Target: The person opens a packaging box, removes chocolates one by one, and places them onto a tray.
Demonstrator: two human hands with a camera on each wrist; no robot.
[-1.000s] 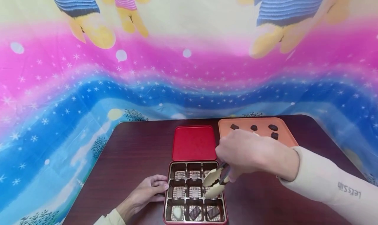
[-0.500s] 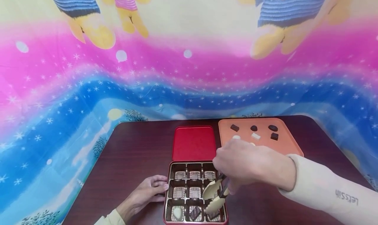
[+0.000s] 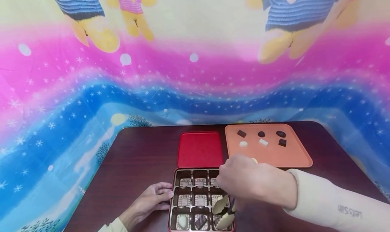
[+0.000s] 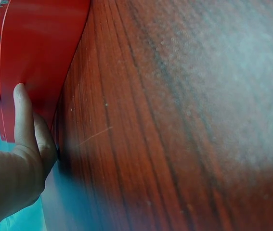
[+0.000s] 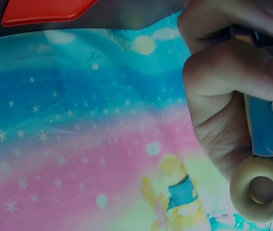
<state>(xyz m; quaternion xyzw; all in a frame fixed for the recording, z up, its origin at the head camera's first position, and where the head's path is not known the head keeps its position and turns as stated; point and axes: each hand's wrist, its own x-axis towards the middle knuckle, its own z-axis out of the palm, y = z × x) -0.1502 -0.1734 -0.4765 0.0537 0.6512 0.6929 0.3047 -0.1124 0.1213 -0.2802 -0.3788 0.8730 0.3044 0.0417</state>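
In the head view, my right hand point(image 3: 254, 183) grips tongs point(image 3: 220, 206) with cream scalloped tips, pointing down into the front right compartment of a red chocolate box point(image 3: 200, 201). The tips hide most of the dark chocolate there. Beside it in the front row lie a dark square chocolate point(image 3: 200, 222) and a white chocolate point(image 3: 182, 222). My left hand point(image 3: 152, 198) touches the box's left side, its fingers along the red wall point(image 4: 40, 53) in the left wrist view. My right fingers wrap the tongs' metal handle point(image 5: 271, 127), with a ring end point(image 5: 260, 188), in the right wrist view.
A red lid point(image 3: 200, 149) lies behind the box. At the back right, an orange tray point(image 3: 292, 155) holds several dark and white chocolates, one partly behind my right hand. The dark wooden table point(image 3: 137, 157) meets a patterned cloth point(image 3: 195, 76) behind.
My right hand has come down and towards me, carrying the tongs' tips from the middle right compartment into the front right one. More of the tray shows. The left hand stays put.
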